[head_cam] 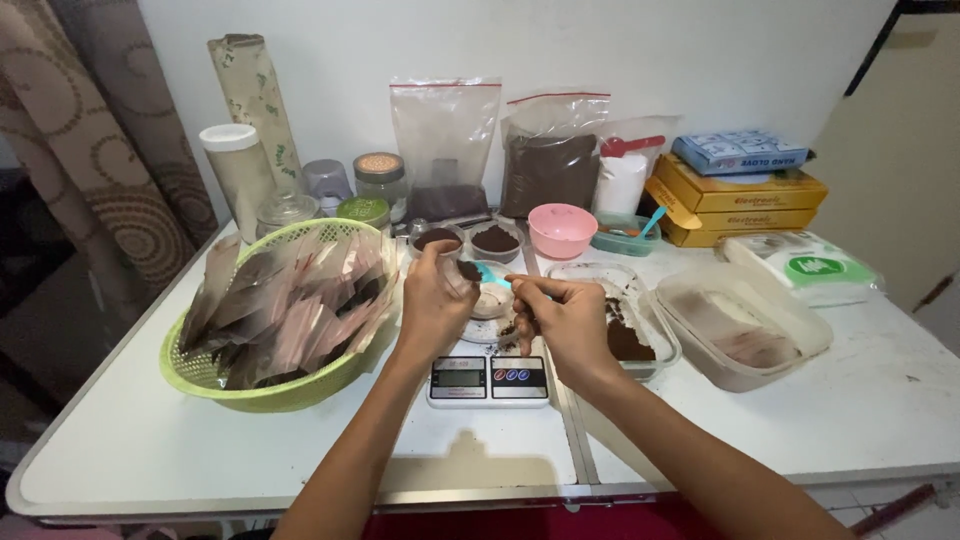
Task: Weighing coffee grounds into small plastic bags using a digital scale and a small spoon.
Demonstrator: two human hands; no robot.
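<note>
My left hand holds a small clear pouch upright over a digital kitchen scale. Pinched in my right hand is a small teal spoon, its tip at the mouth of the pouch with dark brown powder on it. Under the hands, a small white dish rests on the scale. Just right of my right hand lies a clear container with brown powder in it.
A green basket full of filled pouches sits at left. At right is an open clear tub. Behind stand two small powder bowls, a pink bowl, zip bags of powder, jars and yellow boxes.
</note>
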